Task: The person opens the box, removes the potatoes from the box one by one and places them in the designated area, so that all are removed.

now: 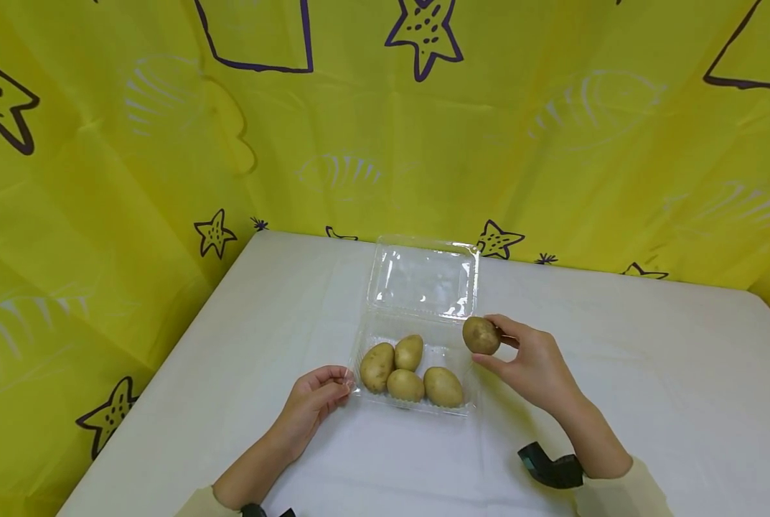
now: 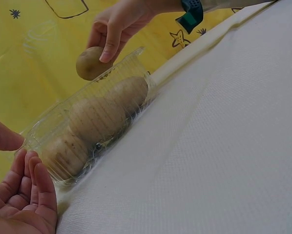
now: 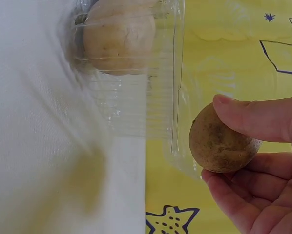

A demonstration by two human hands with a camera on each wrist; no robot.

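Note:
A clear plastic clamshell box (image 1: 417, 411) lies on the table with its lid (image 1: 423, 280) folded back. Several potatoes (image 1: 377, 368) sit inside, mostly toward the left and front. My left hand (image 1: 316, 398) pinches the box's front left corner between thumb and fingers; the left wrist view shows this thumb (image 2: 7, 136) at the rim. Between thumb and fingertips, my right hand (image 1: 533, 362) grips another potato (image 1: 481, 335), raised over the box's right edge. A dark patch marks that held potato (image 3: 221, 141) in the right wrist view.
A white cloth covers the table (image 1: 669, 359). Behind it and along the left hangs a yellow curtain (image 1: 359, 115) printed with stars and fish. Dark wrist straps with camera mounts (image 1: 552, 467) sit on both forearms.

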